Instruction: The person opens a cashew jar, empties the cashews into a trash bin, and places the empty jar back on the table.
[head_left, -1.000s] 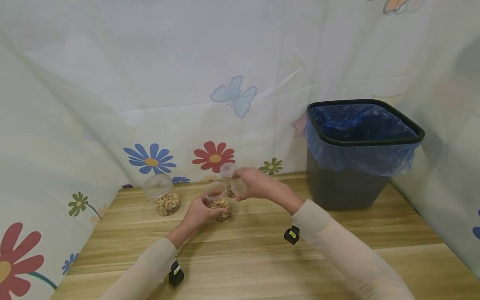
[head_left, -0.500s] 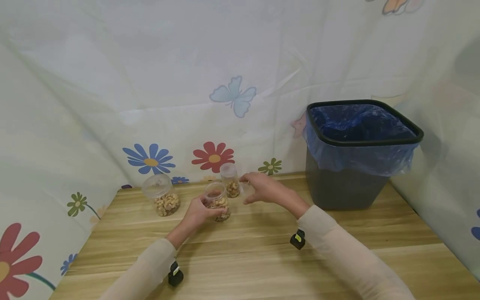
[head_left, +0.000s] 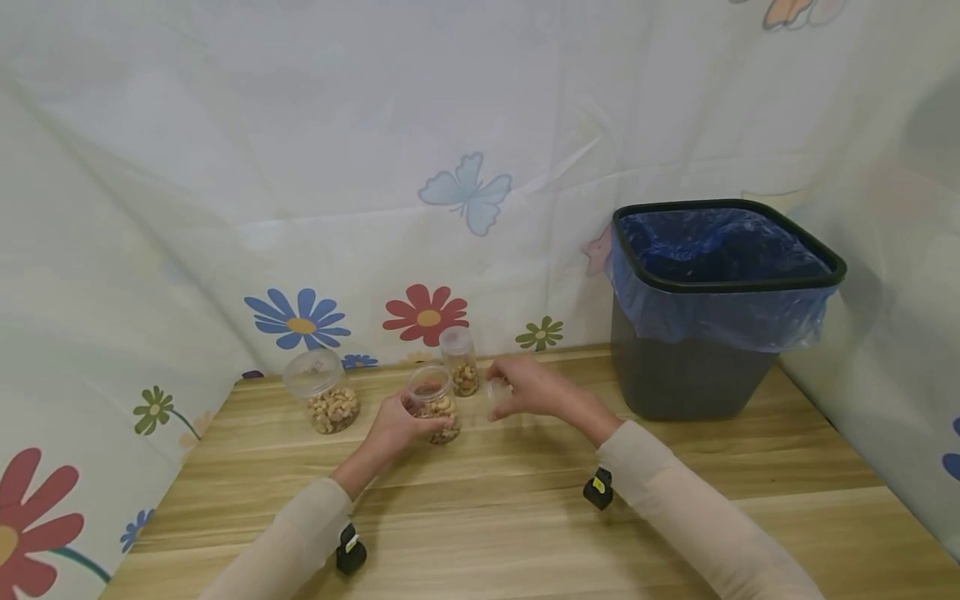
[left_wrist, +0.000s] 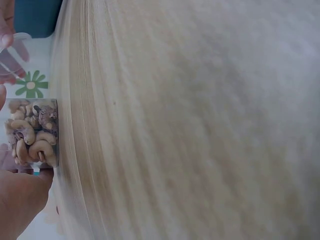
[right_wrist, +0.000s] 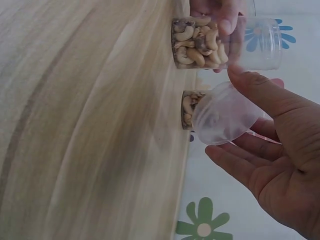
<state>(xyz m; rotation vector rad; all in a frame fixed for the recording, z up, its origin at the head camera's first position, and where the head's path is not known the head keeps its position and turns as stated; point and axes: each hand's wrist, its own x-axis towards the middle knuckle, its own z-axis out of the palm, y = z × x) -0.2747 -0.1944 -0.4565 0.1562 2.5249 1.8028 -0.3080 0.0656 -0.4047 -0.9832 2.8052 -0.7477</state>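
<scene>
Left grip (head_left: 393,427): we have fingers and thumb round the middle jar (head_left: 438,410), which stands upright on the tabletop (head_left: 480,517).
Right grip (head_left: 531,387): we pinch the clear lid (right_wrist: 225,115) by its edge, thumb on one side and fingers on the other; it is tilted and apart from the jar.
Middle jar: between the large jar and the small jar, nearer the small one; its mouth looks uncovered, with cashews (right_wrist: 198,46) in the lower part.
Steadying: we should squeeze just enough to stop the jar sliding or turning, since thin plastic would probably flex under more.
Lid handling: we do best with fingertips at the edge, so the lid can be levelled without slipping.
Small jar (head_left: 462,367): just behind the middle jar, toward our right; a careless knock could tip it.
Large jar (head_left: 332,406): to our left, lid seemingly on, out of the way.
Bin (head_left: 690,379): at the back right, lined with a blue bag (head_left: 723,321), well apart from the jars.
</scene>
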